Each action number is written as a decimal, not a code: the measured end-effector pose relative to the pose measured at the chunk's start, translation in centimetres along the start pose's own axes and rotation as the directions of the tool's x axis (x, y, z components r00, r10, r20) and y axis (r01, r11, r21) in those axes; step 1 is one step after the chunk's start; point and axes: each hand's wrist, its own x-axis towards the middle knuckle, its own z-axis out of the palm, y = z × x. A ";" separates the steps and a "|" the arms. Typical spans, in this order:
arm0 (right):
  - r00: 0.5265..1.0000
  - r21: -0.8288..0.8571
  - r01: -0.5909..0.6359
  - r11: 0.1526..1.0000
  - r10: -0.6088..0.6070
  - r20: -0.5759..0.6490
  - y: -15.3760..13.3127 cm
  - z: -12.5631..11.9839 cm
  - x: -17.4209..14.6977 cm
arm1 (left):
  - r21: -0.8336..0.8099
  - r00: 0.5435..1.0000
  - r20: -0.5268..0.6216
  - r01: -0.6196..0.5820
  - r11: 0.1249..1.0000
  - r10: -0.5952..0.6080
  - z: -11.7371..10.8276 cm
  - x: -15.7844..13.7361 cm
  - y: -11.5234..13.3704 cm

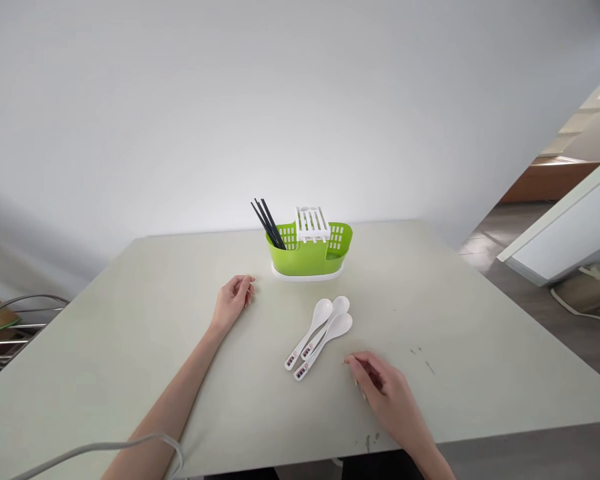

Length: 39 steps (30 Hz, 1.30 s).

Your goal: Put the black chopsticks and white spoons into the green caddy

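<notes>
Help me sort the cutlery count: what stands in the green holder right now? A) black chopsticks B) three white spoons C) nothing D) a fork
A: black chopsticks lean in the left end of the holder, while the three spoons lie on the table in front of it.

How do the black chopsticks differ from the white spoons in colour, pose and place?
The chopsticks are black, thin and straight; the spoons are white with round bowls. The chopsticks stand tilted in the left end of the green holder; the spoons lie flat on the table, close together, in front of it. The right hand is nearer the spoons. No hand touches either.
</notes>
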 end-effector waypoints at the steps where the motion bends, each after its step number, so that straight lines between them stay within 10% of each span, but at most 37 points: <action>1: 1.000 -0.001 -0.003 1.000 0.003 0.001 0.1 0.0 0.0 | 0.013 1.000 0.012 0.000 1.000 0.000 0.1 0.0 0.1; 13: 0.984 0.091 -0.045 0.995 0.060 -0.165 0.7 0.6 0.8 | 0.115 0.996 0.072 -0.060 0.992 0.052 0.4 -0.6 0.0; 30: 0.993 -0.405 -0.115 0.907 0.096 -0.066 -0.5 0.3 6.6 | 0.184 0.992 0.092 -0.101 0.978 0.085 0.5 -1.3 -0.4; 39: 0.999 -0.235 -0.031 0.971 0.037 0.022 -0.5 -0.6 6.0 | 0.207 0.991 0.104 -0.104 0.973 0.084 0.4 -1.5 -0.2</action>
